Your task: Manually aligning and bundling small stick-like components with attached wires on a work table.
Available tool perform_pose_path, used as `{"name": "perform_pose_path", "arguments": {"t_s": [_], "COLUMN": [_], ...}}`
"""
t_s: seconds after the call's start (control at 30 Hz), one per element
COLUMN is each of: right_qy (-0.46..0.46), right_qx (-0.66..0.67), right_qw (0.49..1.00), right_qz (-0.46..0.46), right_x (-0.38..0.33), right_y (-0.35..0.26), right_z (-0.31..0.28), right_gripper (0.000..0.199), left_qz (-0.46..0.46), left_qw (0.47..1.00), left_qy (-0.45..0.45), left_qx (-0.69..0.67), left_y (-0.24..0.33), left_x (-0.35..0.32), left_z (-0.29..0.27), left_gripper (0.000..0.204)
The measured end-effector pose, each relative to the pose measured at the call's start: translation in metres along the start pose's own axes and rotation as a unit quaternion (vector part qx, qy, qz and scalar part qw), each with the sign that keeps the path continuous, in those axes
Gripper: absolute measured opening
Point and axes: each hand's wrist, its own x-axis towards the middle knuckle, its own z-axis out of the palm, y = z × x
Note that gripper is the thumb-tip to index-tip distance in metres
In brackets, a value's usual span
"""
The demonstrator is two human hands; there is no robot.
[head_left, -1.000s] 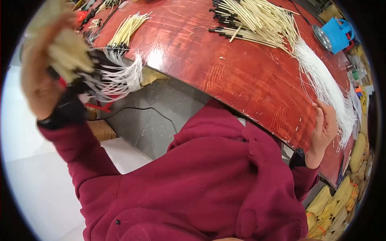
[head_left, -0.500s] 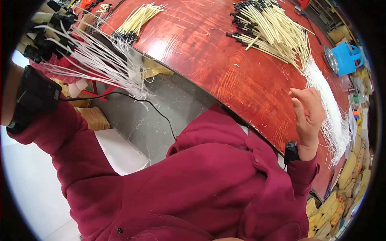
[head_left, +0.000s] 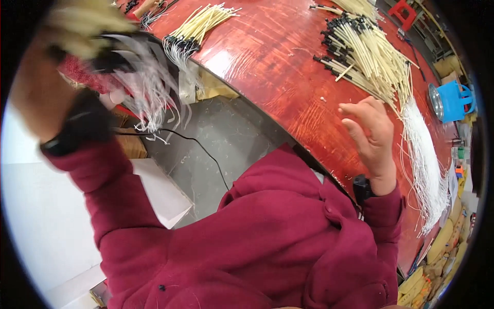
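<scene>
At the upper left my left hand point(head_left: 49, 74), smeared by motion, grips a bundle of cream tubes with black ends point(head_left: 85, 31). Loose white wires point(head_left: 149, 82) trail from it past the table's edge. How the fingers close round it is blurred. My right hand point(head_left: 371, 131) hovers over the red table point(head_left: 272, 67), thumb and fingers apart, holding nothing. Nearest to it, on the right, lies a large pile of cream tubes point(head_left: 373, 56) with black ends, its long white wires point(head_left: 424, 165) fanning toward the near side. Each wrist wears a black device.
A smaller bundle of cream tubes point(head_left: 203, 26) lies at the table's far left edge, its wires hanging over. A blue container point(head_left: 458, 100) stands at the right. A black cable point(head_left: 198, 144) runs from my left wrist across my front. Yellow sacks point(head_left: 417, 283) line the lower right.
My left hand has swung to the right with the bundle, whose wires now hang lower. My right hand has shifted slightly left, still open. The whole view has shifted a little.
</scene>
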Motion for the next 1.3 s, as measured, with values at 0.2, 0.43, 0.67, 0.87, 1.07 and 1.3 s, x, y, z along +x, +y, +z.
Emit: {"name": "perform_pose_path", "arguments": {"t_s": [0.2, 0.43, 0.67, 0.87, 1.07, 1.3], "right_qy": [0.077, 0.172, 0.053, 0.058, 0.092, 0.060], "right_qx": [0.162, 0.320, 0.301, 0.349, 0.395, 0.402], "right_qw": [0.982, 0.931, 0.951, 0.933, 0.911, 0.907], "right_qz": [0.060, -0.002, 0.050, 0.070, 0.075, 0.110], "right_x": [0.021, 0.067, 0.095, 0.094, 0.099, 0.087], "right_y": [0.024, 0.048, 0.040, 0.035, 0.006, -0.002], "right_z": [0.030, 0.070, 0.102, 0.138, 0.121, 0.135], "right_gripper": [0.063, 0.078, 0.079, 0.069, 0.063, 0.068], "left_qz": [-0.206, -0.203, -0.108, -0.112, -0.074, -0.114], "left_qw": [0.970, 0.958, 0.984, 0.988, 0.997, 0.991], "left_qy": [-0.097, -0.072, -0.005, -0.067, 0.003, -0.060], "left_qx": [-0.089, -0.187, -0.139, -0.088, -0.024, -0.023], "left_y": [-0.088, -0.133, -0.172, -0.181, -0.150, -0.152], "left_x": [-0.037, -0.088, -0.120, -0.138, -0.128, -0.147], "left_z": [0.199, 0.284, 0.306, 0.282, 0.273, 0.265], "left_gripper": [0.029, 0.033, 0.044, 0.047, 0.052, 0.045]}}
